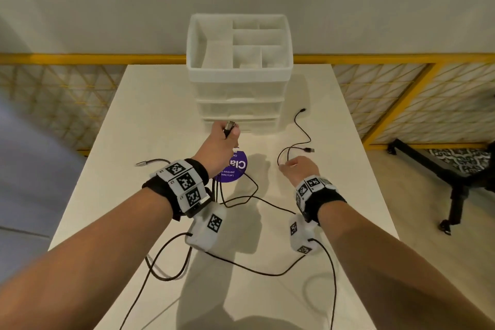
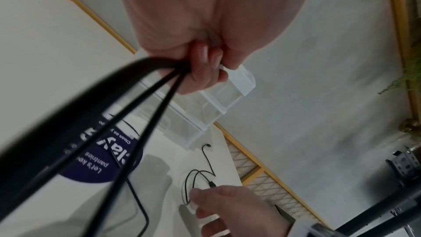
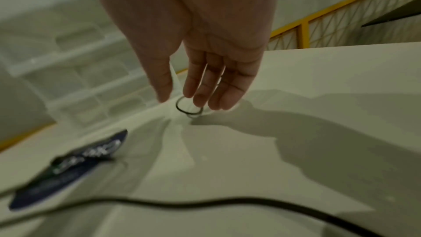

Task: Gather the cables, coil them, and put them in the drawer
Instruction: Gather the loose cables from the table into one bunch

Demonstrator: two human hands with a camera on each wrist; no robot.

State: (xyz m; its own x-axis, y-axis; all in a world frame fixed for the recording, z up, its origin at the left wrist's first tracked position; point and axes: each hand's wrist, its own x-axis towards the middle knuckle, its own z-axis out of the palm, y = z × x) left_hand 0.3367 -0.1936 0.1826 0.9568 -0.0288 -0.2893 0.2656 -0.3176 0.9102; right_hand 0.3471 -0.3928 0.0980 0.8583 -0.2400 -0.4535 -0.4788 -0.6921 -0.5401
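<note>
My left hand [image 1: 225,134] is raised in front of the drawer unit [image 1: 239,104] and grips a bundle of black cable strands [image 2: 145,89], a metal plug [image 1: 230,125] sticking out above the fist. The strands hang down from the fist to the white table [image 1: 334,195]. A thin black USB cable [image 1: 302,131] lies loose at the right. My right hand [image 1: 293,166] hovers over its near loop [image 3: 188,109] with fingers [image 3: 200,96] straight and relaxed, just above the table. A grey cable end [image 1: 151,161] lies at the left.
The white plastic drawer unit carries an open divided tray [image 1: 239,45] on top, and its drawers look closed. A round purple sticker [image 1: 232,169] lies on the table under my left hand. A yellow mesh railing [image 1: 401,83] runs behind; a black stand [image 1: 460,182] is at right.
</note>
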